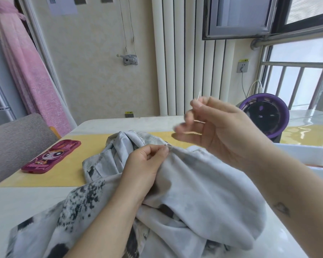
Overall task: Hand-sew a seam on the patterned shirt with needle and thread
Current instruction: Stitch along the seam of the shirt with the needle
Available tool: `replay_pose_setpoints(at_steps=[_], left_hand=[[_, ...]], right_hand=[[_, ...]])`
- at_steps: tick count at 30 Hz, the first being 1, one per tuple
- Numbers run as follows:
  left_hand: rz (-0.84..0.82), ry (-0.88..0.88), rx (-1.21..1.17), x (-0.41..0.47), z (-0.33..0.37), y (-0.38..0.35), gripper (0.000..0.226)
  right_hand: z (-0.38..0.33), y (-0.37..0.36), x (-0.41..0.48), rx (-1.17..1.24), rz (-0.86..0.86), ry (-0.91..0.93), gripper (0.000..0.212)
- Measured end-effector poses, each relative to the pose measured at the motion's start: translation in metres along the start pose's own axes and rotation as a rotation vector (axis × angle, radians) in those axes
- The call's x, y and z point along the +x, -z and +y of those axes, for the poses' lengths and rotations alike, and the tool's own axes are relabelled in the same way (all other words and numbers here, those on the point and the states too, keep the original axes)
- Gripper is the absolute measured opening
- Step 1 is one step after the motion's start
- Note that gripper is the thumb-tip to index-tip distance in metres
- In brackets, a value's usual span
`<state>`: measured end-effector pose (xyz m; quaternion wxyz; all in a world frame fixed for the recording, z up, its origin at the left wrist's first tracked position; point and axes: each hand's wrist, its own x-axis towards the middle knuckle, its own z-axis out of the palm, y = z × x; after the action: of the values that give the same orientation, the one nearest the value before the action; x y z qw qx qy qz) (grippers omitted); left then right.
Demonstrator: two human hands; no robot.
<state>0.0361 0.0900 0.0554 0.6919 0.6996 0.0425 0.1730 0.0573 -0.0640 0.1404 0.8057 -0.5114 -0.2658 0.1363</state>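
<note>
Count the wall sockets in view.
2. The upper socket sits right of the radiator, with a white cable plugged in. The lower socket is low on the wall, just above the far edge of the table. More may be hidden.

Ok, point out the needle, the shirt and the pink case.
needle (199, 94): head view, exposed upper shaft.
shirt (203, 183): head view, plain grey fold, centre.
pink case (51, 156): head view, middle of its printed lid.

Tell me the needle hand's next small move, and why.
Probably lower the needle to the seam beside the left hand for a stitch: the right hand pinches it raised, clear of the shirt, while the left hand pinches the seam.
</note>
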Motion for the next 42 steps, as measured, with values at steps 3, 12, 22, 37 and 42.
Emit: replay_pose_setpoints(at_steps=[3, 12, 22, 37, 42], left_hand=[[0.016, -0.032, 0.034, 0.0, 0.001, 0.0, 0.009], [-0.008, -0.096, 0.037, 0.0, 0.004, 0.0, 0.006], [0.01, -0.057, 0.12, 0.003, -0.001, 0.002, 0.007], [-0.036, -0.17, 0.131, -0.001, 0.005, -0.001, 0.009], [-0.027, -0.165, 0.136, 0.0, 0.003, 0.0, 0.007]], right_hand=[[-0.004, -0.001, -0.006, 0.102, -0.18, -0.309, 0.015], [0.034, 0.011, 0.004, -1.342, -0.062, -0.019, 0.015], [0.013, 0.009, 0.006, 0.006, -0.127, 0.038, 0.021], [0.031, 0.015, 0.002, -1.162, -0.11, -0.141, 0.023], [0.026, 0.017, 0.005, -1.027, -0.052, 0.047, 0.018]])
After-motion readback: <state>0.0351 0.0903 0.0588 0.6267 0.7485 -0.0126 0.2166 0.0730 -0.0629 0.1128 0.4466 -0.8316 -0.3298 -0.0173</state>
